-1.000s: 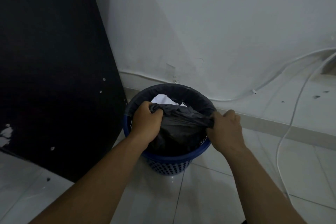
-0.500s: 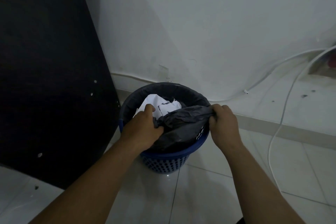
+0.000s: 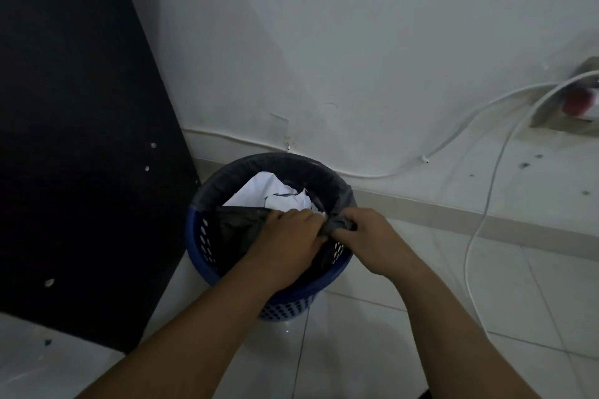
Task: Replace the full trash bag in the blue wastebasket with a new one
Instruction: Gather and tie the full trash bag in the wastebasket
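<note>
The near edge of the dark trash bag (image 3: 240,224) is being gripped by the left hand (image 3: 288,236) and the right hand (image 3: 368,238), both curled round gathered film. The bag is sitting inside the blue wastebasket (image 3: 199,257). Its far edge is being held stretched over the rim, so a hard pull could tear the film or lift the basket. Crumpled white paper (image 3: 270,191) is being left exposed and could be spilled. A black panel (image 3: 81,139) is crowding the left side, and a white cable (image 3: 483,214) is trailing to the right.
</note>
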Motion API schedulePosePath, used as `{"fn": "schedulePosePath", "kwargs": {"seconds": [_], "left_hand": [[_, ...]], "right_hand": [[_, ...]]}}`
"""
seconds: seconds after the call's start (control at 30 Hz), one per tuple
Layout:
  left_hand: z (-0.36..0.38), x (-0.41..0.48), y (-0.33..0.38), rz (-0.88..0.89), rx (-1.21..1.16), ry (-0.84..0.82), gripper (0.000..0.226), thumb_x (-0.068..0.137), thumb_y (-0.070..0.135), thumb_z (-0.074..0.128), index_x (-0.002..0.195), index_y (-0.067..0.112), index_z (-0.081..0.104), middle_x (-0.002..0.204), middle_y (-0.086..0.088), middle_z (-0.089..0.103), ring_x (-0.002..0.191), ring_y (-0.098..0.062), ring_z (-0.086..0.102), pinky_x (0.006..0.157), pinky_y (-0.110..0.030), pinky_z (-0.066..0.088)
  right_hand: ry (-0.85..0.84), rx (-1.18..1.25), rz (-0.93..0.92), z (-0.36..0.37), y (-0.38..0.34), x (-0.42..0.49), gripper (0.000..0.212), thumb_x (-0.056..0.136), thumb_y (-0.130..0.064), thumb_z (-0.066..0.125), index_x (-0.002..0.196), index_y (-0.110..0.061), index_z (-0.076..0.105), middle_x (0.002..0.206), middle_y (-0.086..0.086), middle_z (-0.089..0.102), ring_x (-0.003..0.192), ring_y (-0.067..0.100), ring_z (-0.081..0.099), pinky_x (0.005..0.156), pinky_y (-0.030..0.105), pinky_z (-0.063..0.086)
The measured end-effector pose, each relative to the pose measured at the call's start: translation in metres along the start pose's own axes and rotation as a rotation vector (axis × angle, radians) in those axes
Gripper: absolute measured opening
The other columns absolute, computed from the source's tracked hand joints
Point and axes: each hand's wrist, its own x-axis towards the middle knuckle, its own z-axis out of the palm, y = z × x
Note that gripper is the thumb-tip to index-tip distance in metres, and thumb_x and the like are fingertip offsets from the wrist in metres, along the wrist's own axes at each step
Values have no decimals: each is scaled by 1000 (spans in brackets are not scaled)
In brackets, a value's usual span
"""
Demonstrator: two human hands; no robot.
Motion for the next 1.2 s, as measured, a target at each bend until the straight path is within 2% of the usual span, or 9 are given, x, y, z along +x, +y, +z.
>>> {"fn": "schedulePosePath", "kwargs": {"seconds": [0.2, 0.4, 0.6, 0.73, 0.87, 0.93, 1.03, 1.13, 1.2], "left_hand": [[0, -2, -7, -81, -171, -17, 24, 105, 24, 35, 82, 18, 37, 74, 8, 47, 70, -18, 54, 60, -28, 34], [-5, -4, -8, -213, -315, -73, 38, 102, 26, 37, 66, 13, 39, 63, 0, 48, 58, -14, 45, 56, -31, 35], [-8, -5, -14, -252, -429, -92, 39, 98, 30, 38, 63, 13, 35, 60, -3, 46, 58, -18, 46, 57, -34, 38], [-6, -6, -24, -255, -439, -33, 39, 97, 53, 43, 77, 19, 47, 69, 3, 57, 65, -15, 57, 59, -32, 44], [-2, 1, -28, -226, -533, 32, 41, 92, 46, 60, 123, 28, 40, 81, 12, 58, 72, -6, 59, 62, -29, 49], [0, 6, -30, -205, -607, 69, 57, 89, 36, 68, 135, 30, 33, 107, 6, 64, 92, -10, 63, 81, -36, 55], [-1, 9, -33, -202, -566, 118, 71, 87, 30, 71, 145, 30, 29, 137, 2, 45, 114, -14, 56, 96, -38, 50], [-4, 12, -33, -168, -492, 187, 70, 87, 18, 69, 148, 30, 37, 138, 3, 45, 119, -14, 53, 99, -32, 47], [-3, 15, -35, -128, -521, 235, 50, 86, 8, 66, 132, 26, 58, 119, 5, 60, 109, -15, 59, 93, -31, 49]], "right_hand": [[62, -281, -13, -6, 19, 0, 21, 82, -29, 71, 91, -16, 57, 101, 4, 43, 98, 23, 41, 82, 34, 41], [159, -270, 18, -11, 23, 6, 9, 94, -12, 47, 96, -18, 40, 84, 9, 58, 74, 28, 53, 64, 42, 47], [311, -103, -50, -14, 10, 15, 36, 76, 11, 42, 95, -18, 50, 72, 2, 59, 62, 19, 51, 57, 31, 42], [327, 74, -130, -3, -3, 24, 35, 82, 9, 46, 97, -20, 59, 84, -5, 63, 70, 8, 53, 61, 13, 39], [210, 57, -207, 19, -15, 25, 25, 90, 2, 51, 95, -17, 67, 95, -8, 64, 84, 5, 56, 70, 2, 38], [125, 95, -206, 28, -19, 23, 23, 94, -1, 51, 96, -14, 70, 99, -4, 66, 90, 8, 60, 78, 7, 42], [23, 344, -78, 26, -28, 17, 31, 92, 4, 48, 95, -13, 74, 99, -2, 72, 94, 12, 66, 86, 23, 51], [-105, 768, 34, 19, -38, 11, 33, 84, 10, 43, 93, -7, 69, 94, 9, 73, 86, 18, 68, 75, 25, 54], [-109, 883, 65, 16, -41, 11, 28, 86, 10, 42, 92, -8, 63, 85, 7, 69, 76, 14, 64, 65, 20, 51]]}}
